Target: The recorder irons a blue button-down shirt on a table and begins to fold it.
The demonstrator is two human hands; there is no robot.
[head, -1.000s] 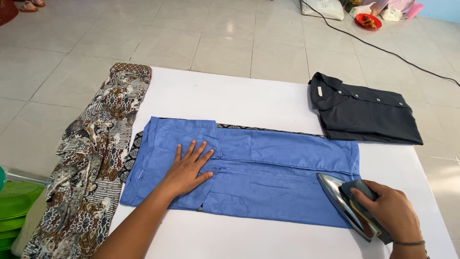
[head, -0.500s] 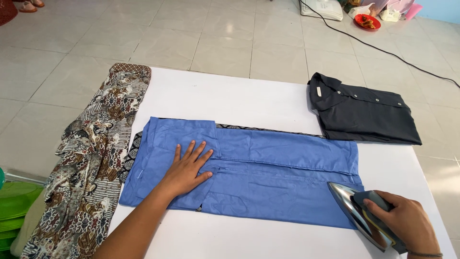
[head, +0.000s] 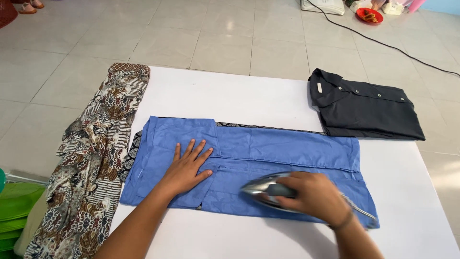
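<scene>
While pressed flat, fingers spread, left hand [head: 186, 169] pins blue garment [head: 249, 163] at its left half. Right hand [head: 314, 195] closed around handle of silver iron [head: 262, 188], sole down on garment's lower middle. Garment laid lengthwise across white desk [head: 239, 96]. Folded dark shirt [head: 366, 105] at far right corner; patterned batik cloth [head: 96, 158] draped over left edge.

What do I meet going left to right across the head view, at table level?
green tub → patterned batik cloth → left hand flat on blue garment → iron → right hand → folded dark shirt
</scene>
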